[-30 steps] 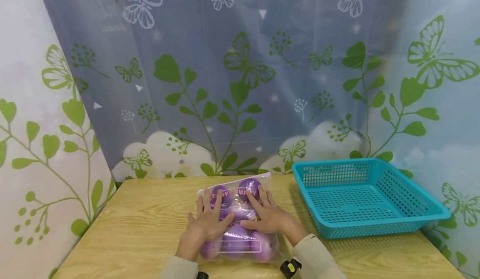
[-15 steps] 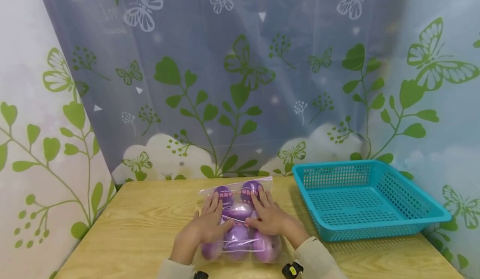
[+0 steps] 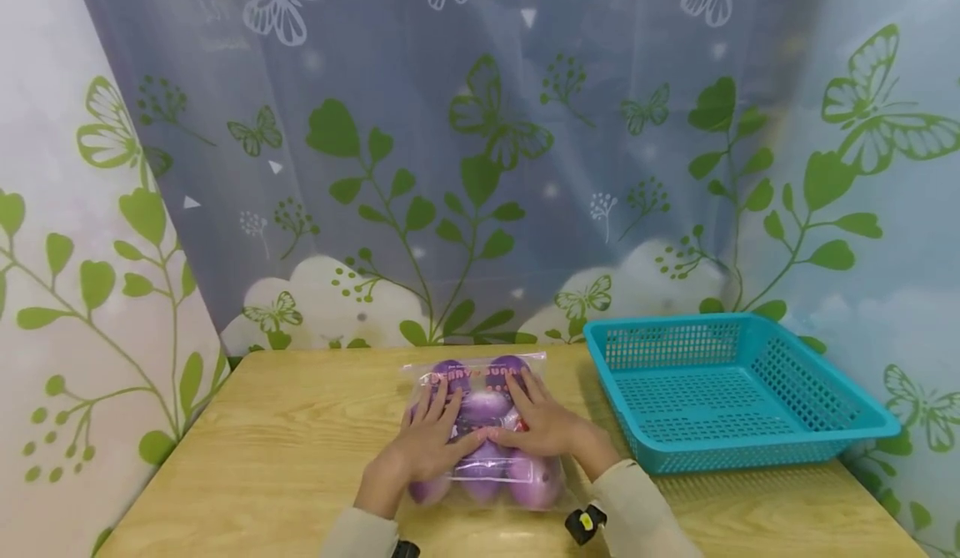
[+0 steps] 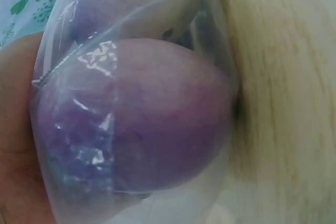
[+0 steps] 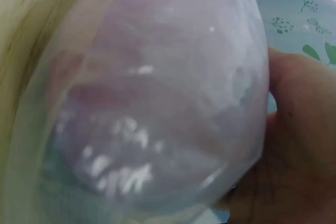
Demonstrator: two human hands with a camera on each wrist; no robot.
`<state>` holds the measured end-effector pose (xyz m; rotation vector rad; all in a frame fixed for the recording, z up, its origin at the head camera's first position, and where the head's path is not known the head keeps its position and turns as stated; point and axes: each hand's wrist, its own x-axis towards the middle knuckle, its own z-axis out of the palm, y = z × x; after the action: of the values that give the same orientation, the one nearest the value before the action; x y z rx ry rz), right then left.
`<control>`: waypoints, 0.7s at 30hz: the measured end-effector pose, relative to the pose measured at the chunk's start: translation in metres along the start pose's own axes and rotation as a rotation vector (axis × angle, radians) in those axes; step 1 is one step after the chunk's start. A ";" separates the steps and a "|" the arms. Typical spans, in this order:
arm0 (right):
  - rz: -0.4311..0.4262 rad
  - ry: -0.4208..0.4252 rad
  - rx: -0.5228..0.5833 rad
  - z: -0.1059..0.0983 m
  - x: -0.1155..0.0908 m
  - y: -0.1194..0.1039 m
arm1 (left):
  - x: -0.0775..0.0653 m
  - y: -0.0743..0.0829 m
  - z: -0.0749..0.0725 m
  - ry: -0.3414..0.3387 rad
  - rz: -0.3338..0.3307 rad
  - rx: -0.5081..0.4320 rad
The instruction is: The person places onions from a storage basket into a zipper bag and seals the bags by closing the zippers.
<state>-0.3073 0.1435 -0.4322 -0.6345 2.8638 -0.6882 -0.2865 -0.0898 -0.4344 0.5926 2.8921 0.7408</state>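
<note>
A clear plastic bag (image 3: 486, 383) with pink lettering lies flat on the table between my two hands. Several round, smooth purple-and-pale things (image 3: 532, 479) show through it; they look like produce, but I cannot tell the exact kind. My left hand (image 3: 423, 445) rests on the bag's left side, fingers spread and pointing away. On the right side, my right hand (image 3: 551, 429) lies likewise, with both thumbs meeting over the middle. In the left wrist view, one purple rounded piece (image 4: 163, 119) sits behind the film. A paler one (image 5: 163, 87) fills the right wrist view.
A turquoise perforated plastic basket (image 3: 738, 391) stands to the right of the bag, with no contents visible in it. The wood-grain table (image 3: 285, 424) extends left of the hands. A patterned curtain (image 3: 390, 233) hangs behind and at both sides.
Both hands stay on the bag. They have shifted slightly across it, and the thumbs have come together over its middle. The bag and its contents have settled a little; the basket has not moved.
</note>
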 end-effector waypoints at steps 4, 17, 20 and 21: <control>0.029 -0.019 0.054 -0.005 -0.001 0.002 | -0.001 -0.001 0.000 0.012 -0.001 -0.030; 0.138 -0.083 0.281 -0.020 -0.015 -0.002 | -0.019 -0.020 -0.037 -0.126 -0.091 -0.278; 0.042 0.010 0.246 -0.015 -0.008 0.000 | -0.015 -0.022 -0.034 -0.043 -0.031 -0.307; 0.010 0.047 0.234 -0.013 -0.006 0.001 | -0.013 -0.023 -0.033 -0.009 -0.006 -0.309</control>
<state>-0.3051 0.1519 -0.4206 -0.5762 2.7657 -1.0291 -0.2886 -0.1284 -0.4167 0.5457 2.6886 1.1506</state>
